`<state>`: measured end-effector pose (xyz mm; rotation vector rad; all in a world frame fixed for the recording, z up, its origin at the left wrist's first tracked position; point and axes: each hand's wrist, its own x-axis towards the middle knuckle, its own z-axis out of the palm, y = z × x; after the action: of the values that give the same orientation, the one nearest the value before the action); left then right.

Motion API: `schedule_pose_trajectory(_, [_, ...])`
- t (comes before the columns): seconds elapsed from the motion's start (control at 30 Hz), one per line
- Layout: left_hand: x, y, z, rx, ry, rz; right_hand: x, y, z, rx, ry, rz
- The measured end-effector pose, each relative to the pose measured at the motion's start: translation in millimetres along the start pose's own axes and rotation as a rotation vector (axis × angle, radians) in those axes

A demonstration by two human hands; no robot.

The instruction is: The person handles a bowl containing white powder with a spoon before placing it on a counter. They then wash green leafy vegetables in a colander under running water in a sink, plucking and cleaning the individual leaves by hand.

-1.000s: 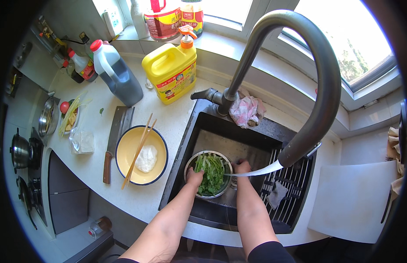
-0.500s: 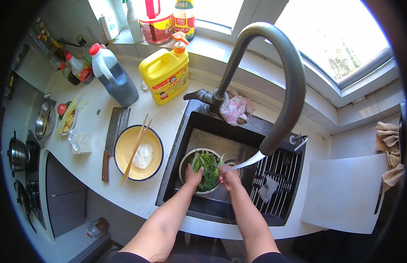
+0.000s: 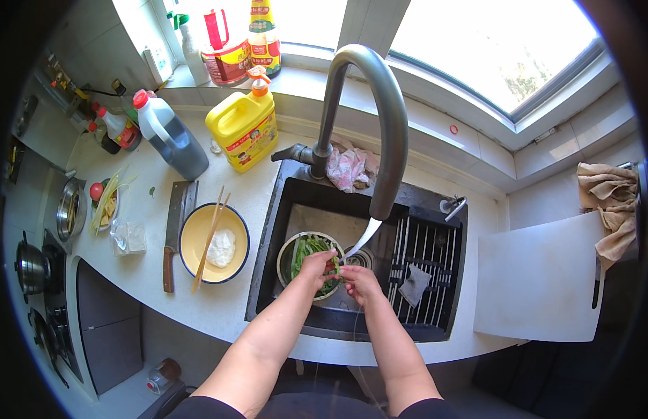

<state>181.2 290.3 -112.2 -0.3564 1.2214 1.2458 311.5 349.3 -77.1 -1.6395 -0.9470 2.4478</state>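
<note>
Over a round metal bowl (image 3: 280,264) of leafy greens (image 3: 306,253) in the dark sink (image 3: 331,197), both my hands meet at the bowl's right side. My left hand (image 3: 318,268) is closed on a few green stems, its fingertips pinched together. Close beside it, my right hand (image 3: 362,282) pinches the same greens from the right. From the tall curved faucet (image 3: 392,140) a stream of water (image 3: 364,237) falls onto or just beside my fingertips. The exact hold on each stem is too small to make out.
Left of the sink are a cream bowl (image 3: 191,241) with white paste and chopsticks (image 3: 211,241), and a cleaver (image 3: 174,227). Behind stand a yellow jug (image 3: 244,129) and a dark-filled bottle (image 3: 172,143). A drying rack (image 3: 436,258) and a white board (image 3: 537,279) lie right.
My hands have come together at the bowl's right side, lifting a few greens out of the pile. My left hand has left the bowl's middle. The whole view has shifted slightly.
</note>
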Motion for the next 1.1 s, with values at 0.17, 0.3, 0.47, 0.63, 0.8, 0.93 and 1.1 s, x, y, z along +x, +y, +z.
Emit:
schedule_pose_trajectory(0.17, [13,-8,-8,-0.059,-0.044,-0.114,-3,-7,-7,-0.049,-0.020,-0.007])
schedule_pose_trajectory(0.3, [7,-7,-5,0.028,0.008,-0.101,-4,-6,-1,-0.186,0.074,-0.083])
schedule_pose_trajectory(0.47, [-5,-5,6,0.188,0.023,0.028,18,8,8,-0.567,0.295,-0.420])
schedule_pose_trajectory(0.63, [9,-2,5,0.383,0.023,0.132,31,4,2,-0.396,0.120,-0.359])
schedule_pose_trajectory(0.8, [16,0,3,0.780,0.145,0.439,39,-5,-7,-0.442,0.055,-0.276])
schedule_pose_trajectory(0.93, [14,5,3,1.053,0.198,0.549,36,-13,-3,-0.493,0.063,-0.256])
schedule_pose_trajectory(1.1, [18,5,0,1.075,0.216,0.535,55,3,-9,-0.382,0.029,-0.210])
